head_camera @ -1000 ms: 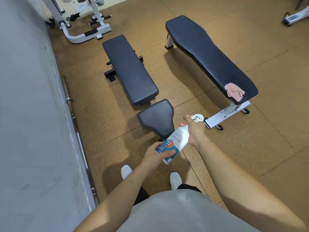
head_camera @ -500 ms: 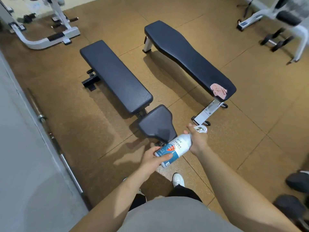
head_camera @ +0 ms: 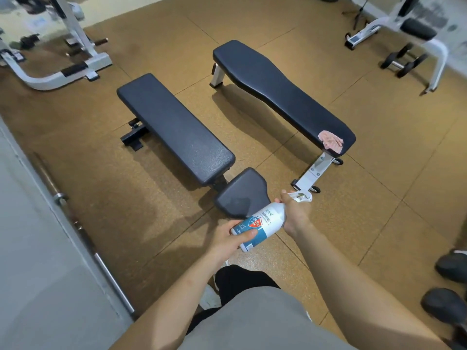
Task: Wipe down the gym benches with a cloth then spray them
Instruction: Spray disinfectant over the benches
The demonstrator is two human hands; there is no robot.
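Observation:
Two black padded benches stand on the brown floor. The left bench [head_camera: 174,127] has a separate small seat pad [head_camera: 242,193] at its near end. The right bench [head_camera: 278,92] has white legs, and a pink cloth [head_camera: 330,140] lies on its near end. I hold a white and blue spray bottle [head_camera: 262,223] tilted over the floor just in front of the seat pad. My left hand [head_camera: 227,238] grips the bottle's base. My right hand [head_camera: 294,210] is wrapped around its neck and white trigger head.
A grey wall [head_camera: 32,274] runs along the left with a steel barbell [head_camera: 75,223] lying at its foot. A white machine frame [head_camera: 63,72] stands at the back left. Dumbbells [head_camera: 404,59] and another white frame are at the back right. Dark weights [head_camera: 449,286] lie at the right edge.
My view has swung to the right and pulled back, bringing the right-side equipment into sight. Both hands keep hold of the bottle in nearly the same pose.

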